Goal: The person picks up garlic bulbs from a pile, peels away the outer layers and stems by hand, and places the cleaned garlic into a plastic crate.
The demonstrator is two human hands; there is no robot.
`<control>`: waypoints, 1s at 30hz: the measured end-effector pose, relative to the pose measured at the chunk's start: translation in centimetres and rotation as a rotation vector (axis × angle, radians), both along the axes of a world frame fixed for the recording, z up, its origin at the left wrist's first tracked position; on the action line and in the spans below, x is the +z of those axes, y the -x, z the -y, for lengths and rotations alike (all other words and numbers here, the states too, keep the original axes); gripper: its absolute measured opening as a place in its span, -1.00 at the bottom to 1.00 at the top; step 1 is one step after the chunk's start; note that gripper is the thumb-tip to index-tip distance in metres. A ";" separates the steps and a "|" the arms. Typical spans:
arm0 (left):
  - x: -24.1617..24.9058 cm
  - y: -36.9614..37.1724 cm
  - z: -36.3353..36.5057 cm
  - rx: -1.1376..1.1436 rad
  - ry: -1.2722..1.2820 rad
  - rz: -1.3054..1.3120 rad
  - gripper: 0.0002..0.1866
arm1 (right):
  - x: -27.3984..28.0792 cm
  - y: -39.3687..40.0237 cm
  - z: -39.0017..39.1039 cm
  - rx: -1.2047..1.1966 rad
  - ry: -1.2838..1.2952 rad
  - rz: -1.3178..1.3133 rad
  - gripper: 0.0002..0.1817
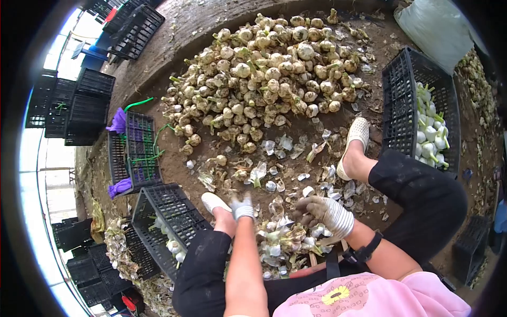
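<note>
My left hand (243, 206), in a pale glove, is stretched forward above the husk-strewn ground; its fingers are smeared by motion. To the right, my right hand (325, 214) wears a glove with a striped cuff and dirty fingers, which are bent over the scraps. Whether it holds anything is hidden. Between and below the hands lies a heap of husks and trimmed pieces (280, 240). Beyond them spreads a large pile of unpeeled garlic bulbs (264, 79).
A black crate (398, 103) with clean white bulbs (432, 134) stands at the right. Another black crate (177, 211) is beside my left leg. A crate with purple bags (142, 150) stands farther left, near stacked crates (87, 105). A white sack (433, 31) is at upper right.
</note>
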State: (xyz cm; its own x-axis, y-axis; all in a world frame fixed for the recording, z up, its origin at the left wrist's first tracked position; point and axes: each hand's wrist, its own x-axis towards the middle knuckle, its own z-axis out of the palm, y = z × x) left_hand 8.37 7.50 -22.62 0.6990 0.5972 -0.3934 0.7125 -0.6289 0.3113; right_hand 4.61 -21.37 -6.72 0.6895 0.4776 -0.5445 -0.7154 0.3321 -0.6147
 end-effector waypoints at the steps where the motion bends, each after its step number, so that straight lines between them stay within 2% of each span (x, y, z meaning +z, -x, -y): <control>1: 0.6 -1.6 -0.3 -0.039 -0.032 -0.039 -0.31 | -0.1 -0.4 0.1 0.018 0.049 0.011 -0.47; 2: 0.3 -2.9 -0.7 -0.078 -0.062 -0.076 -0.30 | -0.7 -0.7 0.0 -0.042 0.048 -0.090 -0.55; 4: -2.1 -5.1 -1.6 -0.246 -0.110 0.005 -0.33 | -1.9 -1.5 0.2 -0.067 0.101 -0.160 -0.55; 6: -3.7 -7.0 -0.8 -0.319 -0.052 0.007 -0.36 | -2.9 -1.9 0.3 -0.093 0.129 -0.201 -0.56; 7: -5.9 -7.2 -0.7 -0.399 -0.030 0.114 -0.43 | -2.9 -2.2 0.4 -0.095 0.161 -0.198 -0.56; 8: -7.9 -7.5 -0.7 -0.471 0.040 0.281 -0.53 | -2.9 -2.4 0.4 -0.095 0.191 -0.194 -0.56; 9: -9.2 -8.0 -0.9 -0.422 0.182 0.267 -0.58 | -3.1 -2.5 0.3 -0.098 0.213 -0.216 -0.58; 10: -7.1 -9.1 0.1 -0.371 0.315 0.253 -0.63 | -3.1 -2.5 0.2 -0.116 0.198 -0.218 -0.60; 11: -4.6 -8.9 1.8 -0.443 0.113 0.266 -0.67 | -4.3 -2.0 0.0 -0.120 0.207 -0.175 -0.61; 14: 3.2 -6.8 6.2 -0.522 0.184 0.372 -0.59 | -3.7 -2.2 -1.3 -0.166 0.374 -0.033 -0.66; 16: 8.1 -4.1 9.5 -0.480 0.331 0.423 -0.54 | -2.3 -2.2 -1.7 -0.254 0.311 -0.020 -0.59; 18: 11.6 -1.2 11.3 -0.716 0.247 0.538 -0.52 | -3.4 -1.4 -2.2 -0.366 0.224 -0.049 -0.59; 19: 14.0 0.4 12.6 -0.606 0.364 0.540 -0.52 | -3.3 -1.4 -1.9 -0.332 0.175 0.004 -0.69; 20: 14.4 1.9 12.8 -0.664 0.343 0.528 -0.48 | -3.7 -0.9 -1.8 -0.339 0.184 -0.086 -0.81; 23: 17.3 4.2 12.5 -0.757 0.378 0.695 -0.38 | -1.5 -0.2 -1.1 -0.304 0.079 -0.023 -0.82; 26: 16.8 6.4 11.4 -0.609 0.645 0.643 -0.36 | 0.1 0.6 -1.3 -0.228 0.053 0.069 -0.80; 27: 18.6 6.6 11.7 -0.728 0.410 0.696 -0.34 | 1.2 0.7 -1.1 -0.187 0.018 0.111 -0.76; 30: 20.9 8.0 13.5 -0.793 0.199 0.762 -0.34 | 2.6 1.3 -1.5 -0.223 0.090 0.048 -0.73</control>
State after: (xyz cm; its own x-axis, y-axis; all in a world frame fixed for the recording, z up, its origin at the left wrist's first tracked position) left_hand 0.40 -6.02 -1.76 0.9534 -0.1506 0.2613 -0.2881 -0.7107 0.6418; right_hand 3.28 -19.85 -4.11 0.7988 0.2614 -0.5418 -0.5995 0.4209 -0.6807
